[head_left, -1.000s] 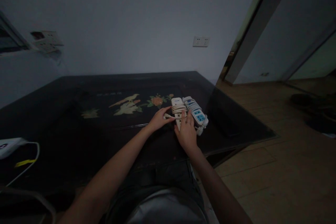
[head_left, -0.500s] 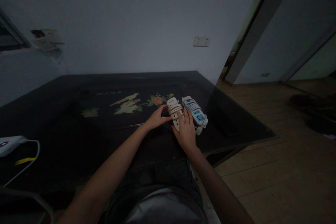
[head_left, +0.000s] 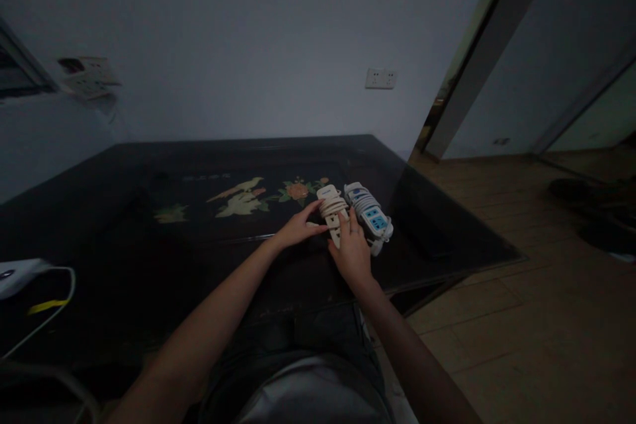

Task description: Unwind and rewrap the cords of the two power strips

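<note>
A cream-white power strip (head_left: 328, 195) with its cord wound around its middle lies on the dark table. From its left side, my left hand (head_left: 297, 228) holds it with fingers and thumb bent around the edge. My right hand (head_left: 354, 253) grips its right side and near end, covering some of the sockets. Close beside it on the right is a second power strip (head_left: 376, 220), white with blue socket faces, also wrapped in its own cord. The back of my right hand is near this second strip; whether they touch is unclear.
The dark table (head_left: 238, 152) has an inlaid bird and flower picture. A white device with a cable (head_left: 22, 276) and a yellow strip (head_left: 47, 306) lie at the left. A wall socket (head_left: 381, 78) is ahead, and wooden floor (head_left: 501, 305) lies beyond the table's right edge.
The cream-white power strip has shifted slightly to the right between my hands, closer to the blue-faced one. Both hands stay on it, and the blue-faced strip is almost unmoved.
</note>
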Motion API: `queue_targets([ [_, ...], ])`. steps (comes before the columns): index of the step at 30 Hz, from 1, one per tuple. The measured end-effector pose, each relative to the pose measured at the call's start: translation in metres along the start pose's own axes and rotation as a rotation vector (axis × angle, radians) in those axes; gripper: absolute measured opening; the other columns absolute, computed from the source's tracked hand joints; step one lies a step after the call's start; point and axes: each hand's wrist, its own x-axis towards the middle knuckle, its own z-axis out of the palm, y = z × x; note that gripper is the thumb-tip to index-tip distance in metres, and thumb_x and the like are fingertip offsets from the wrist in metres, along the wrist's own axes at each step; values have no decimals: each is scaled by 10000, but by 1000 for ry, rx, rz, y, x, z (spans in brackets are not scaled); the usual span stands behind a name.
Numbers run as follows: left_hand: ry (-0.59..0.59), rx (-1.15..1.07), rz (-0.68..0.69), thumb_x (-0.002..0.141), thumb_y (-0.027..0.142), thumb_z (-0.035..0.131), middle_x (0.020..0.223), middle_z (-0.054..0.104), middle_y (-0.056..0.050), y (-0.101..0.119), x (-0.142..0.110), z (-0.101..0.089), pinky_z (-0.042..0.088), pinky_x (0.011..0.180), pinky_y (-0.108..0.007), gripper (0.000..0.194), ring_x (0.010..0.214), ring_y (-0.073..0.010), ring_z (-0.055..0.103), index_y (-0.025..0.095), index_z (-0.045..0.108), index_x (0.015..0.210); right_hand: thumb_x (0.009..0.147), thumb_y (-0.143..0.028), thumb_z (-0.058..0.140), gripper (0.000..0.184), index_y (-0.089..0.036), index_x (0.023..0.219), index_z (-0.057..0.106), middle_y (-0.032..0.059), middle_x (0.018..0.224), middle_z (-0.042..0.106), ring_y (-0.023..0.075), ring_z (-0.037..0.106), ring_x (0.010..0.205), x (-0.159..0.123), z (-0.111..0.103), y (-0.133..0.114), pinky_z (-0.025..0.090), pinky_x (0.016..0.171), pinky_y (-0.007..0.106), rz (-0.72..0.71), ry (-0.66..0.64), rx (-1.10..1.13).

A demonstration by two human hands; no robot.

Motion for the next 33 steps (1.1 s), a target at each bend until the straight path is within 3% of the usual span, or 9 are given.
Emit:
queue_targets([
  [5,9,-43,-8,732,330,711,1338,515,-151,-2,1,-1,449,947,-404,773,1086,-231,598,235,349,1409,829,-244,497,614,-132,1409,330,184,1506,256,305,503,1132,3,0,2,444,889,402,88,-40,15],
  [8,33,37,2,776,350,665,1123,656,-96,1,1,-5,464,900,-373,640,965,-204,638,214,423,1352,827,-258,493,627,-121,1412,314,177,1487,293,304,517,1128,4,3,7,448,883,396,130,-18,90],
  [10,35,145,16,825,362,606,1007,690,-60,4,0,-7,460,886,-357,453,950,-205,630,211,535,1246,829,-263,486,630,-121,1414,303,176,1482,300,297,529,1123,5,5,8,451,881,392,141,6,134],
  [13,66,405,87,872,342,543,1083,660,-55,10,0,-10,418,936,-380,251,1041,-226,570,231,665,1060,837,-272,473,617,-136,1414,303,175,1486,288,294,559,1089,5,5,7,464,854,394,158,14,150],
  [17,219,750,93,870,297,550,1153,579,-97,17,2,-5,411,921,-390,249,1083,-261,505,235,692,1064,849,-273,463,609,-134,1420,298,179,1490,279,307,559,1095,5,3,4,458,875,415,159,22,162],
  [22,221,868,5,892,268,514,914,624,-92,27,9,7,449,819,-325,241,924,-233,561,186,694,1029,856,-275,457,578,-118,1396,324,190,1442,354,304,488,1206,7,8,9,426,955,435,154,68,355],
  [26,269,789,-27,885,299,537,904,670,-75,32,14,13,445,789,-293,215,897,-217,595,199,689,999,859,-288,448,552,-127,1377,346,175,1399,402,284,409,1283,9,13,14,383,1017,442,131,138,478],
  [33,370,321,-179,845,322,581,812,710,-35,22,21,20,447,633,-227,175,719,-157,640,185,689,861,874,-315,427,556,-108,1382,342,208,1343,419,314,470,1217,10,16,12,433,954,455,136,102,451],
])
